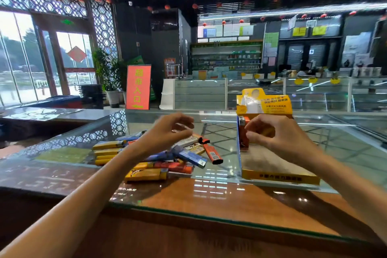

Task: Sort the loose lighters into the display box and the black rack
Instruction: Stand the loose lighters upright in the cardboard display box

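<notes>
Yellow cardboard forms the display box [280, 178], which sits on the glass worktop [209, 192] on your right side, its printed header card standing up at the back. Your right hand [278, 138] is inside the box near its back left corner. Its grip is narrow, with the fingers curled round a yellow lighter [269, 132], of which only a blurred sliver shows between them. Just beside that hand, an upright orange lighter [243, 137] stands against the left wall of the box with its silver cap on top. The grey floor of the box in front of your hand is bare.

Your left hand [167, 130] hovers above the pile of loose lighters [167, 161], with the fingers bent and the thumb close under them. Motion blur covers the fingertips, so you cannot tell whether that grip holds anything.

The pile lies on the worktop to the left of the box, apart from it. It holds yellow, blue, orange and white bodies that cross and overlap one another. At its right edge a black-ended lighter [212, 154], orange in the body, points toward you and lies nearest the box. A blue lighter [190, 156] lies just left of it, its metal end also toward you. Several yellow ones lie side by side at the far left of the pile, partly behind your left forearm
</notes>
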{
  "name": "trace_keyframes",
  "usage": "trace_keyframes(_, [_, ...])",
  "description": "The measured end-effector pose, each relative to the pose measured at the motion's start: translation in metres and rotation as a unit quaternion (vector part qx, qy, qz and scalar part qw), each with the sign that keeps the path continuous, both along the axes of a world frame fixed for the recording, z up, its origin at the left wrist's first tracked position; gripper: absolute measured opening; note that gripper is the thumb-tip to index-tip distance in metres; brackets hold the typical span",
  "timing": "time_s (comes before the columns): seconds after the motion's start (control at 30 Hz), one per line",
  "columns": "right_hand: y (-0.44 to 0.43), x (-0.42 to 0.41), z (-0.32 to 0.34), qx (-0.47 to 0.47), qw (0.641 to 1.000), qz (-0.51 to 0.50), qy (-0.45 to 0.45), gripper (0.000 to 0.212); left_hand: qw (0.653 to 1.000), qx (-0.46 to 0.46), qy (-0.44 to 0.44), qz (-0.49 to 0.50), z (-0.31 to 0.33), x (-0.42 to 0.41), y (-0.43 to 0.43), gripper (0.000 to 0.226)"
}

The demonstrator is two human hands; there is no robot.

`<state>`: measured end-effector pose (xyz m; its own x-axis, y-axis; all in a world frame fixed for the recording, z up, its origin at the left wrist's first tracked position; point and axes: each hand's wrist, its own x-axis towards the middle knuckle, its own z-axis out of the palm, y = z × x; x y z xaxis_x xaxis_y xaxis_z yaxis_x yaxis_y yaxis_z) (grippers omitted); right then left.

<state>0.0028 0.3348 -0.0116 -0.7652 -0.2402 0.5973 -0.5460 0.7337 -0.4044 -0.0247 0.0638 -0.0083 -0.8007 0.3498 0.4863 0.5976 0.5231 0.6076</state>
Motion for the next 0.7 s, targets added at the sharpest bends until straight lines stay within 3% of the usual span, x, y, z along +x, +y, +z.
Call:
trace_keyframes(0.07, [-0.002, 0.025, -0.010, 0.055, 0.998, 0.040, 0.001, 0.012, 0.994, -0.067, 0.041, 0.080, 0.005, -0.007, -0.037, 0.030])
trace_keyframes(0.23, [0.004, 0.064, -0.043, 0.119, 0.985, 0.121, -0.013, 0.029, 0.955, -0.240, 0.009, 0.173, -0.001, -0.013, -0.088, 0.043])
trace_keyframes(0.47, [0.006, 0.067, -0.046, 0.121, 0.984, 0.125, -0.032, 0.038, 0.933, -0.304, 0.002, 0.195, -0.003, -0.021, -0.076, 0.036])
trace_keyframes(0.7, [0.005, 0.068, -0.046, 0.108, 0.985, 0.127, -0.041, 0.033, 0.916, -0.348, -0.002, 0.199, -0.007, -0.029, -0.069, 0.024])
